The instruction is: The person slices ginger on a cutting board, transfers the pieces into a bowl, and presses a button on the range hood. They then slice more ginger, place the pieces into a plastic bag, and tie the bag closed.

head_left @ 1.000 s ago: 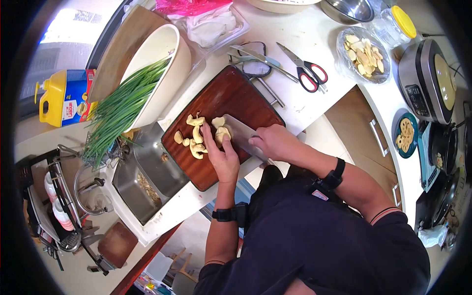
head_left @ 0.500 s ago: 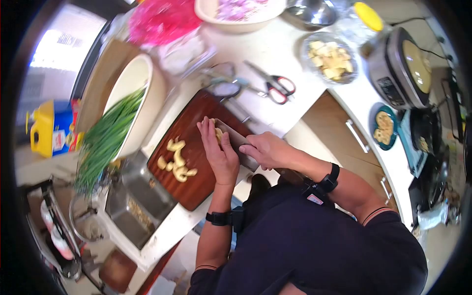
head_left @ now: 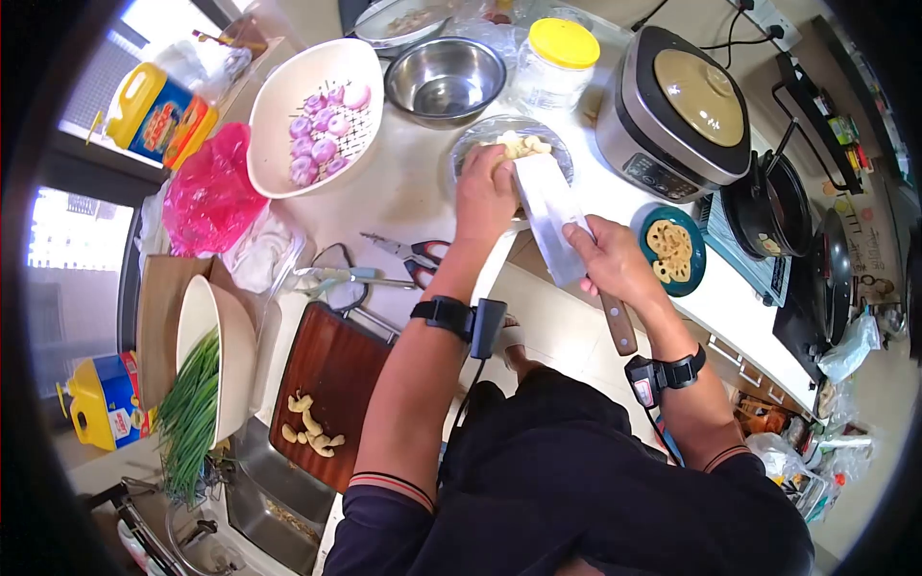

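My right hand is closed round a cleaver near where its broad blade meets the wooden handle. The blade slants up to the rim of a clear bowl. Over the bowl's left side is my left hand, its fingers stretched out and partly hidden, thumb close to the blade tip. Pale yellow chunks, which look like peeled ginger, lie in the bowl beside my fingers. More knobbly pale pieces rest on the brown cutting board at lower left.
Scissors lie between the board and the bowl. Around the bowl stand a steel bowl, a yellow-lidded jar, a rice cooker and a teal plate. A basket of purple shallots, green stalks and a sink are leftward.
Both hands and the cleaver have moved from over the cutting board to the clear bowl. The pieces between left hand and blade are now at the bowl. The view has turned with the head.
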The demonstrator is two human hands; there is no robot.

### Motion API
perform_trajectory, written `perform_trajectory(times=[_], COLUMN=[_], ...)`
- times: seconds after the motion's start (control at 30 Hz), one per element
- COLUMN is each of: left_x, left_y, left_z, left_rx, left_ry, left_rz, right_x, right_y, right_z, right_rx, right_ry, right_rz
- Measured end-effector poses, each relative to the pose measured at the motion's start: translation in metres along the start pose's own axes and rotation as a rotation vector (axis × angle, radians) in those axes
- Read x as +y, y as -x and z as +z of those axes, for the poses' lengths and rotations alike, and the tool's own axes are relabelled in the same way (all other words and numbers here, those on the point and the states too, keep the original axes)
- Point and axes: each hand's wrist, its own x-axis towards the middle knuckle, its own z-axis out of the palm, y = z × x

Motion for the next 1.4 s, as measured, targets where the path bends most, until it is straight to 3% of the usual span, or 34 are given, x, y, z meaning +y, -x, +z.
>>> perform_trajectory(times=[0.13, 0.2, 0.33, 0.37, 0.43, 0.6, 0.67, 0.73, 0.87, 0.97, 1.03, 1.4], left_x=[-0.005, -0.004, -0.009, 0.001, 0.012, -0.006, 0.001, -0.006, -0.031, -0.030, -0.039, -0.054], left_y=[-0.003, 0.008, 0.071, 0.093, 0.136, 0.247, 0.272, 0.290, 0.305, 0.306, 0.309, 0.285], left_z=[-0.014, -0.031, -0.067, -0.079, -0.121, -0.227, -0.268, -0.290, -0.307, -0.311, -0.314, -0.308], left_rx=[0.047, 0.201, 0.228, 0.231, 0.108, 0.368, 0.502, 0.506, 0.432, 0.347, 0.349, 0.277], left_ry=[0.039, 0.240, 0.110, 0.193, -0.113, -0.653, -0.922, -1.137, -1.178, -0.984, -0.886, -0.884], left_rz=[-0.127, -0.172, -0.180, -0.308, -0.277, -0.335, -0.624, -0.859, -0.795, -0.747, -0.566, -0.524], right_x=[0.000, -0.003, -0.025, -0.029, -0.028, -0.039, -0.024, -0.025, -0.020, -0.015, -0.012, -0.002], right_y=[-0.006, -0.011, -0.008, -0.012, -0.011, 0.009, 0.011, 0.027, 0.051, 0.058, 0.061, 0.065], right_z=[-0.015, -0.014, 0.013, 0.026, 0.060, 0.149, 0.190, 0.223, 0.263, 0.271, 0.273, 0.276], right_rx=[0.060, 0.057, 0.004, -0.062, -0.229, -0.522, -0.572, -0.509, -0.492, -0.487, -0.465, -0.408], right_ry=[0.085, 0.060, 0.015, 0.013, 0.033, 0.311, 0.441, 0.564, 0.753, 0.828, 0.836, 0.784], right_rz=[0.022, -0.013, -0.087, -0.133, -0.156, -0.395, -0.662, -0.925, -0.927, -0.943, -0.931, -0.866])
